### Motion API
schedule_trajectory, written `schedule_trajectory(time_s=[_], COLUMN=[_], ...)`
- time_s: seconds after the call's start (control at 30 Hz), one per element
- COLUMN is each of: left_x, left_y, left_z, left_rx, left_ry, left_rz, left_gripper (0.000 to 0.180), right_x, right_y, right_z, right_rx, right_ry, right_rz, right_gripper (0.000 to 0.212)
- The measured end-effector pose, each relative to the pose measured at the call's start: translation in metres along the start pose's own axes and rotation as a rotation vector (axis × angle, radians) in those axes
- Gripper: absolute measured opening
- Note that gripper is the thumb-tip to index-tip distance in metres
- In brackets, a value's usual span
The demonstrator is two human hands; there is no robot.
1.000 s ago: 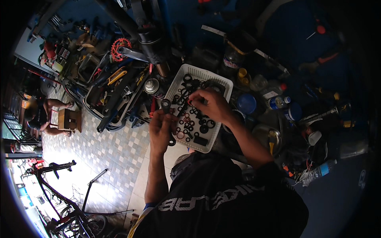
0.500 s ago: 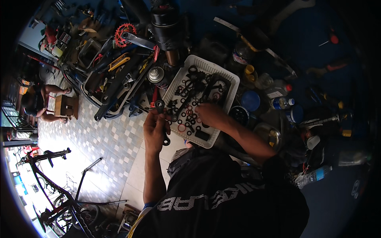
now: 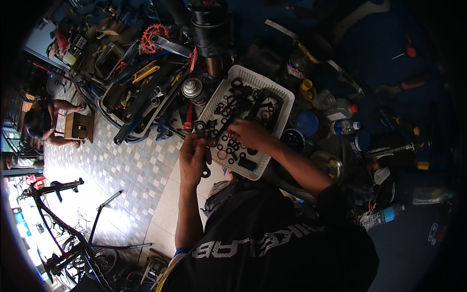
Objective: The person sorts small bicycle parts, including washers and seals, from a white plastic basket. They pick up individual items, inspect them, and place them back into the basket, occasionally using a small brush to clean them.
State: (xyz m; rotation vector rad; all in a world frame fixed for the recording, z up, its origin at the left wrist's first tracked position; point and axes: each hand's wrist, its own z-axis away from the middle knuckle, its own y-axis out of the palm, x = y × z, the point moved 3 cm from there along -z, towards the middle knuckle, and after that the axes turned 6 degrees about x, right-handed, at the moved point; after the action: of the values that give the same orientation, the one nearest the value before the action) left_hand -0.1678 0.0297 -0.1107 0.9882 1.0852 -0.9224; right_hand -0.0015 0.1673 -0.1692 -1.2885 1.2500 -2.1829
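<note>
My left hand [image 3: 192, 158] is closed around a dark bar-shaped part with round ringed ends [image 3: 200, 127]. It is held upright beside the near left side of a white perforated plastic basket [image 3: 291, 101]. My right hand [image 3: 250, 135] reaches into the basket, its fingers curled together and pointing down among small black rings and seals; whatever they grip is hidden. An orange-red ring [image 3: 222, 155] lies near the basket's front, close to a small black rectangular piece [image 3: 247, 163]. Longer black parts fill the basket's far right.
A spray can [image 3: 192, 89] stands just left of the basket. Beyond it, a bin [image 3: 104, 104] overflows with bike parts and tools. Bottles [image 3: 340, 113] and a blue lid [image 3: 307, 123] sit to the right. A bike frame [image 3: 53, 219] stands lower left; another person [image 3: 41, 117] sits far left.
My right hand has shifted left over the rings, toward my left hand. The left hand still grips the dark part, moved slightly right in the picture.
</note>
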Motion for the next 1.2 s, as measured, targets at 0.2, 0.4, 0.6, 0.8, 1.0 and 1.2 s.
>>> schedule_trajectory(time_s=[0.2, 0.4, 0.6, 0.8, 1.0, 1.2], left_x=[0.007, 0.006, 0.003, -0.003, -0.007, -0.006], left_y=[0.001, 0.002, 0.006, 0.017, 0.025, 0.032], left_z=[0.0, -0.003, -0.005, -0.008, -0.01, -0.012], left_rx=[0.007, 0.021, 0.048, 0.078, 0.069, 0.125], left_ry=[-0.019, -0.027, -0.039, -0.007, 0.011, 0.022], left_rz=[0.031, 0.003, -0.004, 0.069, 0.04, -0.017], left_gripper=[0.021, 0.021, 0.02, 0.023, 0.02, 0.022], right_x=[-0.006, -0.006, 0.002, 0.021, 0.037, 0.036], right_y=[0.001, -0.018, -0.054, -0.073, -0.08, -0.07], right_z=[-0.003, 0.013, 0.033, 0.047, 0.056, 0.054], right_rx=[0.013, -0.065, -0.193, -0.348, -0.338, -0.295], right_ry=[-0.013, -0.01, 0.108, -0.064, -0.126, -0.204], right_rz=[-0.018, -0.374, -0.644, -0.679, -0.797, -1.155], right_gripper=[0.015, 0.017, 0.016, 0.013, 0.011, 0.016])
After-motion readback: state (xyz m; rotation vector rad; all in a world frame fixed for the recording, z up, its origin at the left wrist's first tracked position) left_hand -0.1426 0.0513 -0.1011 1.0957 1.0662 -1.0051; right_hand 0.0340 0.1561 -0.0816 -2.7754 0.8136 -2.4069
